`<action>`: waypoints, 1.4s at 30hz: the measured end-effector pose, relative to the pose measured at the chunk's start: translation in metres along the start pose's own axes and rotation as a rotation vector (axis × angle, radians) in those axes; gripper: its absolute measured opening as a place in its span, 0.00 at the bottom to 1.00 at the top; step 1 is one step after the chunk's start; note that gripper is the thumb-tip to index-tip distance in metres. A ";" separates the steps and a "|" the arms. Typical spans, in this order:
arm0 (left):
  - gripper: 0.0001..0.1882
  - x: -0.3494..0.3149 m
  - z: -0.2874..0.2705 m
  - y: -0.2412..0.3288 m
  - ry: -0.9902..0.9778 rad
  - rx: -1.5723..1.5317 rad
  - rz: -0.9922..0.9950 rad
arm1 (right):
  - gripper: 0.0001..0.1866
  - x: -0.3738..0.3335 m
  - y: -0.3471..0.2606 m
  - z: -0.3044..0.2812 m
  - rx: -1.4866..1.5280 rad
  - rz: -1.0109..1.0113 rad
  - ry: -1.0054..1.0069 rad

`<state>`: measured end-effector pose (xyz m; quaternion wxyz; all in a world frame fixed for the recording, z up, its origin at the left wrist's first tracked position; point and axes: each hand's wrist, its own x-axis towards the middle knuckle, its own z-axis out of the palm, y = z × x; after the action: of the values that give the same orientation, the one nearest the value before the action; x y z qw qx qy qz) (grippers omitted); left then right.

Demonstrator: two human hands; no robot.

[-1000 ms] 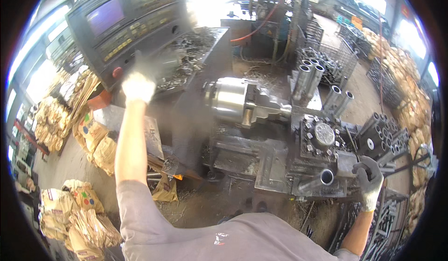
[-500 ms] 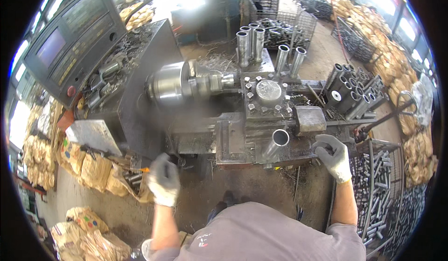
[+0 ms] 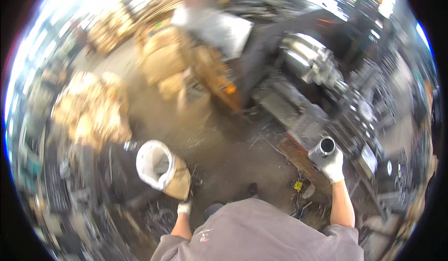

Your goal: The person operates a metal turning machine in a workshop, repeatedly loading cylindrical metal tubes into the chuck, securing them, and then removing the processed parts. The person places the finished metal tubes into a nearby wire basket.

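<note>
A gloved right hand of mine [image 3: 333, 168] is wrapped round a grey metal tube [image 3: 319, 154] at the front edge of the lathe; the tube's round open end faces up. Low on the left is my left hand [image 3: 185, 208], also gloved, at the bottom edge of an open tan sack [image 3: 179, 180] with a white lining. Its dark fingers blend into the blurred ground, so whether they grip the sack is unclear. Something greyish lies inside the sack. Beyond the tube, the lathe's shiny chuck [image 3: 301, 51] and the tool post [image 3: 364, 109] are smeared by motion.
Filled tan sacks [image 3: 161, 51] stand behind on the left, with a crumpled pile of sacks [image 3: 93, 109] nearer. A flat pale metal panel [image 3: 212, 30] juts out beside the lathe. A small yellow item [image 3: 297, 185] lies on the floor near my feet.
My view has swung left, shifting the lathe to the right. My right hand, earlier apart from the tube, now holds it. My left hand has moved from the lathe's front to beside the open sack.
</note>
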<state>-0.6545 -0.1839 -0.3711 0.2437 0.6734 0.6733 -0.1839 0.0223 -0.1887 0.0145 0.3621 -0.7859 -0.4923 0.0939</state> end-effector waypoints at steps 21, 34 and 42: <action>0.21 -0.432 0.314 0.016 0.912 -1.825 -1.751 | 0.33 -0.372 -0.541 0.360 0.393 -1.675 -1.694; 0.24 -0.549 0.143 0.078 1.224 -0.135 -2.959 | 0.25 -0.525 -0.681 0.453 0.526 -1.929 -1.930; 0.21 -0.569 0.124 0.050 1.479 -0.177 -2.937 | 0.13 -0.543 -0.847 0.410 0.538 -2.100 -2.233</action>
<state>-0.6099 -0.7186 -0.1399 0.4473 0.5805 -0.6669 -0.1348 -1.0522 -0.2355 0.1660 -0.1486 0.4504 -0.7812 0.4060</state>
